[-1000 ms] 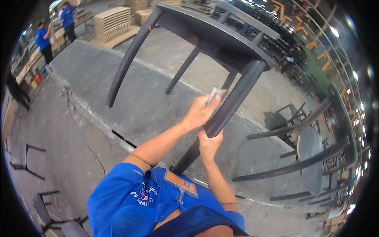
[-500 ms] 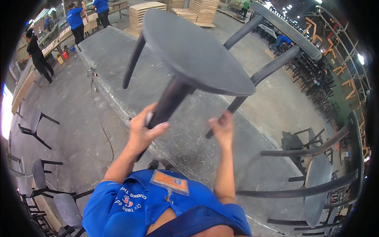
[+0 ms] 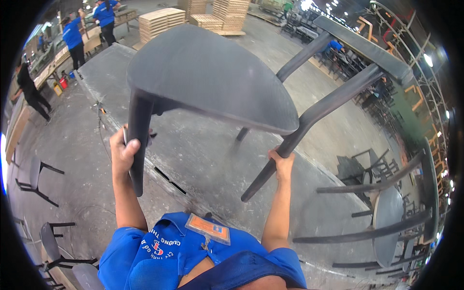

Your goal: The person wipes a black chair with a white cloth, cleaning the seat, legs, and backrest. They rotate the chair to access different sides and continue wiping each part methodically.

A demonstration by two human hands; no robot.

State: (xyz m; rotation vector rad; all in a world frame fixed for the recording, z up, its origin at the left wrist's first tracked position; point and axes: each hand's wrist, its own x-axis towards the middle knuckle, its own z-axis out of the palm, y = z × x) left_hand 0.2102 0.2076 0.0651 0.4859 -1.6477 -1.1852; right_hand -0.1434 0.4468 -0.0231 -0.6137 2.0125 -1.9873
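I hold a dark grey wooden chair (image 3: 212, 72) up in the air above a grey work table (image 3: 203, 150), its seat facing me. My left hand (image 3: 123, 150) is wrapped around the near left leg, with a pale scrap pressed against the leg under the fingers. My right hand (image 3: 281, 162) grips the near right leg, which runs up into the backrest rail (image 3: 362, 43) at the upper right. A third leg shows behind the seat, just above the table top.
More dark chairs (image 3: 386, 212) stand at the right, others (image 3: 36, 174) on the floor at the left. Stacks of pale boards (image 3: 162, 21) sit on pallets beyond the table. People in blue shirts (image 3: 72, 38) work at the far left.
The chair has swung round: the seat top now faces me and the backrest points up right. My left hand moved lower on its leg; my right hand closed on the other leg.
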